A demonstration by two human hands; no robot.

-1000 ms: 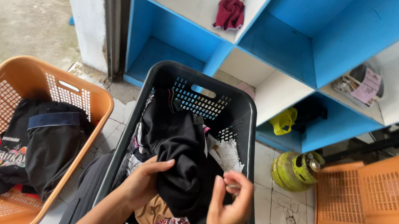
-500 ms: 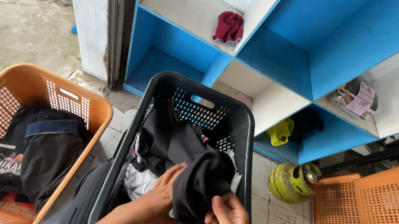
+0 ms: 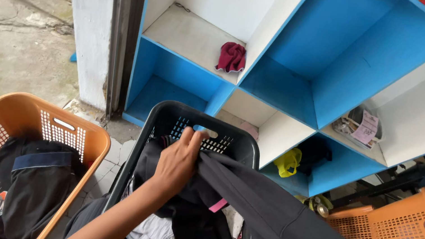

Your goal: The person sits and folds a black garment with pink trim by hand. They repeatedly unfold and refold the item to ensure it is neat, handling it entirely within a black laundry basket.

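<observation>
My left hand [image 3: 177, 159] grips a black garment [image 3: 292, 229] over a black laundry basket [image 3: 246, 142]. The garment is pulled taut from that hand down toward the lower right edge of the view. My right hand is out of view. Inside the basket lie more dark clothes [image 3: 200, 231], a white piece [image 3: 157, 233] and a bit of pink fabric [image 3: 219, 205].
An orange basket [image 3: 27, 107] with dark clothes stands to the left, another orange basket [image 3: 404, 235] to the right. Behind is a blue and white cubby shelf [image 3: 282, 74] holding a red cloth [image 3: 232, 57], a yellow item [image 3: 288, 163] and a wrapped bundle [image 3: 362, 126]. Concrete ground [image 3: 4, 35] lies at the far left.
The view has tilted up toward the shelf. My left hand has lifted the black garment and it is now stretched out to the right. My right hand has left the view.
</observation>
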